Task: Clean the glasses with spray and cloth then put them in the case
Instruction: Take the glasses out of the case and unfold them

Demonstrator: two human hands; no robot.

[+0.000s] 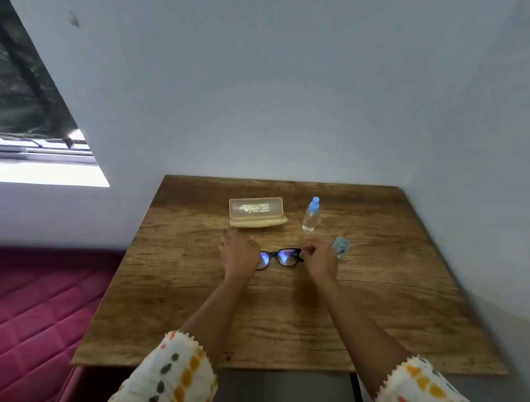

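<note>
Black-framed glasses [280,257] sit at the middle of the wooden table [282,309], lenses glinting blue. My left hand [239,254] covers their left end and my right hand [320,259] pinches their right end; both hold the frame. Behind them a beige glasses case [257,212] stands open, lid upright. A clear spray bottle [311,215] with a blue cap stands to the right of the case. A small folded blue-grey cloth [341,246] lies just right of my right hand.
The table stands in a corner, with a pale wall [294,94] behind and to the right. A pink quilted bed [28,305] lies to the left below a window [32,111].
</note>
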